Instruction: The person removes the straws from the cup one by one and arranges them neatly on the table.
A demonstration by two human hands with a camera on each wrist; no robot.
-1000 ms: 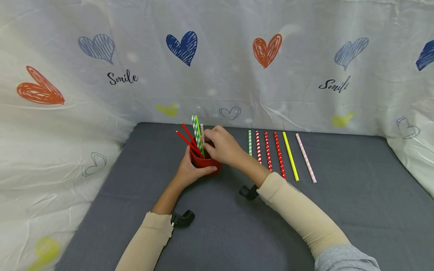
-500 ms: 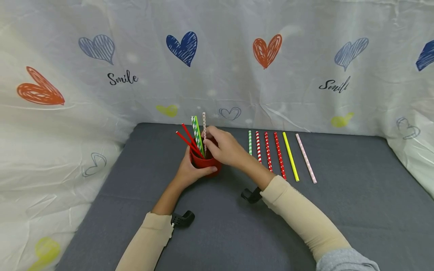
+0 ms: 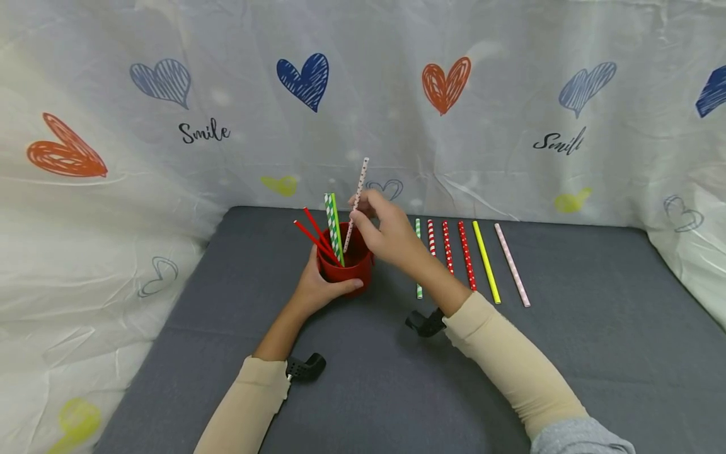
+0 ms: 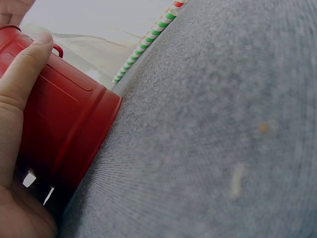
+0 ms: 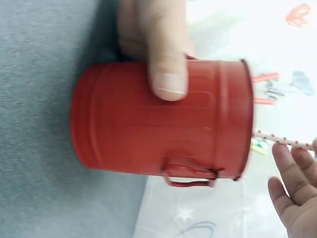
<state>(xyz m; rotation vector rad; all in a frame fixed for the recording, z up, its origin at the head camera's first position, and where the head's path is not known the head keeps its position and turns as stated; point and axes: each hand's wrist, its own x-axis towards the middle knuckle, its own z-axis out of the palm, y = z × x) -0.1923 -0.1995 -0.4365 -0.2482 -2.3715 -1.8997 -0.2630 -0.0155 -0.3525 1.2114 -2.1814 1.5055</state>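
Note:
My left hand [image 3: 317, 287] grips a red pail [image 3: 357, 276] standing on the grey cloth, its thumb across the front wall. In the right wrist view the pail shows a small side handle [image 5: 188, 183]. My right hand [image 3: 391, 236] pinches a white dotted drinking straw [image 3: 363, 173] between thumb and fingers. That straw tilts right, its lower end still inside the pail's mouth. Two red straws [image 3: 314, 236] lean left in the pail, beside a green-and-white patterned straw [image 3: 329, 214] and a plain green one [image 3: 338, 236].
Right of the pail lies a row of straws: green-striped [image 3: 418, 228], red-striped [image 3: 432, 238], two red dotted ones [image 3: 467, 258], yellow [image 3: 486, 261] and pale pink [image 3: 512, 265]. My right forearm passes over part of it. A white curtain [image 3: 363, 94] with printed hearts hangs behind the table.
My right hand has risen and moved right, drawing the white dotted straw up through the pail's mouth. The green straws have shifted slightly. My left hand keeps its hold on the pail.

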